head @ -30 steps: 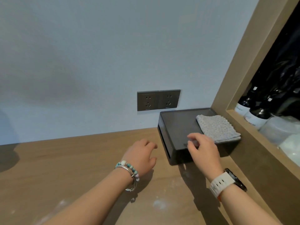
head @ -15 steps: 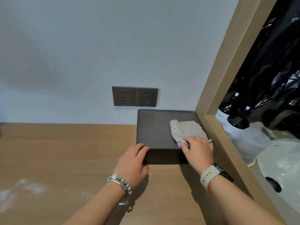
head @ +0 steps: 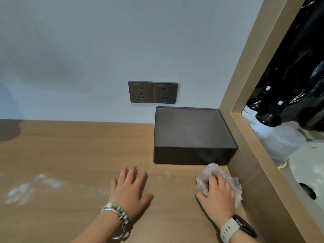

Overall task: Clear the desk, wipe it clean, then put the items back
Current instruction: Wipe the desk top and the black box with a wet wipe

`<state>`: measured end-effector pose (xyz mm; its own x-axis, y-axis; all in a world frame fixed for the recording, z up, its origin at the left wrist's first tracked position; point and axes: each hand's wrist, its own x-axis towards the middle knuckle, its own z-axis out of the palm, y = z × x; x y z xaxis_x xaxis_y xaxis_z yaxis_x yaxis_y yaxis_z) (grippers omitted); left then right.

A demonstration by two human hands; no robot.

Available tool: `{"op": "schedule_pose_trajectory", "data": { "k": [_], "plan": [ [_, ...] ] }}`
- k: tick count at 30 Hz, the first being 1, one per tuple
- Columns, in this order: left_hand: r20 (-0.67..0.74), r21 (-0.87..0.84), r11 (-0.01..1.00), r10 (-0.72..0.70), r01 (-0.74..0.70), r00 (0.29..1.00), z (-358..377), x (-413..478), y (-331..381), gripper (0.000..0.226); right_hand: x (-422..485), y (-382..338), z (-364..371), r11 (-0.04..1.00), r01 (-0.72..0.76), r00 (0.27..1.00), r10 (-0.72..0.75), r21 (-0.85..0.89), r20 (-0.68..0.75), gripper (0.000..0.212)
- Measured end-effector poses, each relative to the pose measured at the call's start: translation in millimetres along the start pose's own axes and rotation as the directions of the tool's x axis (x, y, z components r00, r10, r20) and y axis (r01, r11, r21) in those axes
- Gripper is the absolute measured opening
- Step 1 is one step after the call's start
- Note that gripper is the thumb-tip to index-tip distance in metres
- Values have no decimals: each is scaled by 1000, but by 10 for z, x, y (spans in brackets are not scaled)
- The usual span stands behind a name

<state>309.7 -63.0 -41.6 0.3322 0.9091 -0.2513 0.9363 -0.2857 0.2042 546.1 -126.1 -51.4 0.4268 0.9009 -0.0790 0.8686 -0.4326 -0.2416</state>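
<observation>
A bunched pale dotted cloth [head: 212,170] lies on the wooden desk [head: 70,155] just in front of a dark grey box [head: 192,130]. My right hand [head: 217,192] lies on top of the cloth with its fingers curled into the fabric, gripping it against the desk. Spread flat on the wood to the left of the cloth is my left hand [head: 130,188], holding nothing. White powdery smears [head: 31,186] mark the desk at the left. The box top is bare.
The box sits in the back right corner against the wall and a wooden frame [head: 245,120]. Two wall sockets [head: 152,92] are above it. Behind the frame stand dark bottles [head: 263,123] and a white basin [head: 312,165].
My right hand has pulled the cloth off the box top and down onto the desk in front of it. My left hand left the box corner and now lies flat on the wood.
</observation>
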Motion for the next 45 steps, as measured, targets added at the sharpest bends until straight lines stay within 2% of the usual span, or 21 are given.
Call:
{"op": "schedule_pose_trajectory", "data": {
  "k": [3,8,11,13,15,18,20,22,25,27,28,31,33,34,36,38,40,41,42,44,45],
  "plan": [
    [99,71,995,-72,65,993,43,-4,-146,94,98,12,88,994,-47,998,52,-96,44,62],
    [164,112,989,-115,97,980,178,-1,-274,128,167,-134,137,989,-90,984,107,-120,144,66],
    [171,87,992,-108,94,979,216,13,-303,129,-9,-394,218,983,167,970,-149,-81,192,70],
    [167,78,993,-106,94,980,187,14,-302,121,-166,-547,254,936,351,902,-340,4,266,90],
    [168,79,994,-91,79,982,170,13,-294,126,-162,-483,245,925,379,890,-373,30,262,81],
    [171,66,996,-70,60,983,181,11,-294,141,22,-49,130,988,133,989,-127,-74,72,60],
    [174,62,997,-64,54,983,176,13,-297,140,128,131,34,994,-46,995,54,-101,78,61],
    [185,62,996,-69,58,980,167,21,-294,141,154,62,29,991,-104,987,114,-87,114,66],
    [192,74,995,-77,64,978,155,12,-297,132,24,-282,107,993,118,980,-117,2,160,67],
    [199,78,995,-76,61,977,157,15,-310,138,-141,-387,196,943,333,918,-329,19,223,80],
    [202,83,995,-74,58,977,161,14,-311,140,-172,-346,217,931,366,902,-356,6,244,87],
    [201,63,996,-72,61,977,170,19,-307,142,-100,-69,193,991,109,992,-104,-71,74,60],
    [210,66,996,-67,54,975,157,15,-297,143,-79,-9,129,999,-35,998,36,13,-55,44],
    [211,62,996,-69,57,975,159,18,-301,143,-55,-23,125,988,-19,995,34,151,-98,36],
    [207,59,996,-71,60,976,167,11,-301,135,-34,-199,3,838,32,989,51,545,-136,25],
    [191,60,996,-72,62,979,168,1,-302,122,97,-312,-225,732,198,917,97,652,-387,23],
    [193,55,997,-69,60,979,169,4,-305,119,362,-326,-525,824,317,733,102,470,-672,23],
    [198,61,996,-70,59,978,170,2,-306,118,519,-291,-645,868,312,695,68,385,-716,24],
    [199,64,996,-73,61,977,174,2,-309,117,685,-240,-734,909,264,730,30,322,-683,24],
    [199,62,996,-76,65,977,184,5,-314,113,945,-185,-736,972,39,901,66,231,-429,26],
    [198,62,996,-73,62,978,183,6,-313,111,999,-246,-696,992,-35,945,71,118,-318,28]
  ]
}}
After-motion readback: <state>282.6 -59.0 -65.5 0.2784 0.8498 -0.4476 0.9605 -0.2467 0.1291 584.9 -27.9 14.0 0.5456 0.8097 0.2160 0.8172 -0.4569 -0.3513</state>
